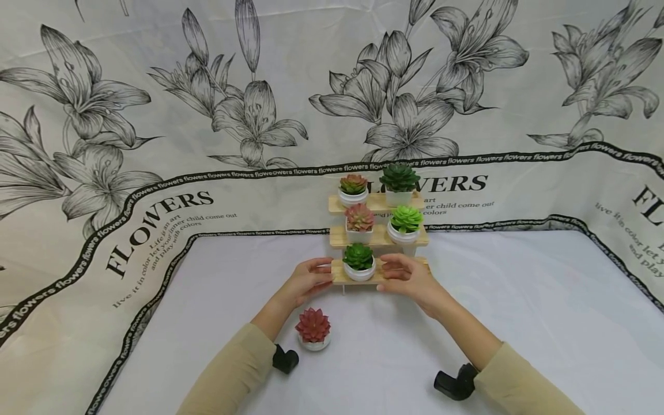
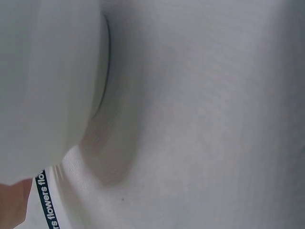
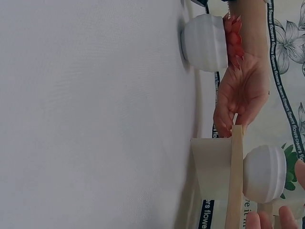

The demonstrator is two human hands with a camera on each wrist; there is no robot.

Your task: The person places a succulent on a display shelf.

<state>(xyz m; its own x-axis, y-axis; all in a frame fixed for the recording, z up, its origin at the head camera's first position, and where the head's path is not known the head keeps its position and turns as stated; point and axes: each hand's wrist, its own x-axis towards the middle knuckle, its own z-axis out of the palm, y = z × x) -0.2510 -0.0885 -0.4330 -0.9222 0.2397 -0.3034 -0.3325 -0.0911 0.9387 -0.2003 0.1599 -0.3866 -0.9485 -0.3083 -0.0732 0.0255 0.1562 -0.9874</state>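
A three-tier wooden plant stand (image 1: 380,236) sits upright on the white-covered desk (image 1: 519,323), its shelves running left to right and stepping back toward the floral backdrop (image 1: 155,115). The left hand (image 1: 307,280) touches the left end of the lowest shelf, its grip loose with nearly straight fingers. The right hand (image 1: 410,278) rests on that shelf's right part, fingers relaxed, clasping nothing. Between them stands a green succulent in a white pot (image 1: 358,262). A red succulent pot (image 1: 313,329) stands on the desk beside the left forearm.
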